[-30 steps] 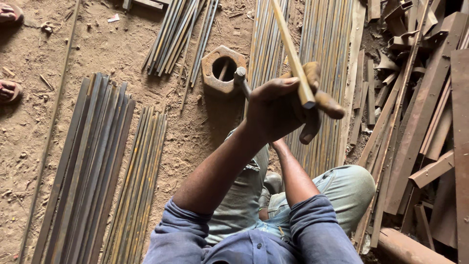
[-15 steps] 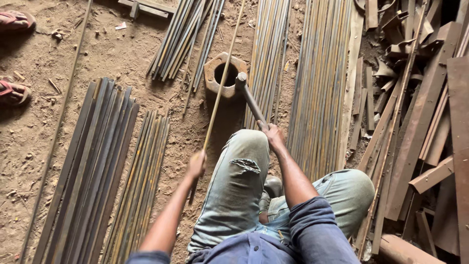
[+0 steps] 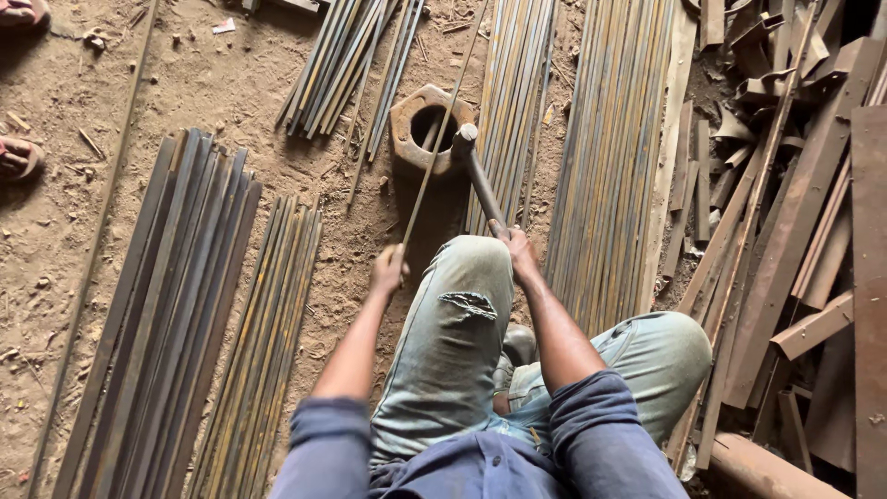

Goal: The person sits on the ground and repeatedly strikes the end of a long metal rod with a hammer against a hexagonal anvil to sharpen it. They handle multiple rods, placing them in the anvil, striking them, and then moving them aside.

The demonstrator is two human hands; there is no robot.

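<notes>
- Bundles of long thin metal rods (image 3: 605, 157) lie sorted on the dirt floor (image 3: 231, 111) on both sides of the hexagonal iron block (image 3: 427, 129); judging by that, much stock is already handled, though I cannot tell how much is left.
- A hammer (image 3: 476, 171) rests with its head at the block's near edge; the right hand (image 3: 517, 249) is closed around its handle.
- One thin rod (image 3: 442, 129) lies across the block's hole; the left hand (image 3: 388, 271) is clamped on its near end.
</notes>
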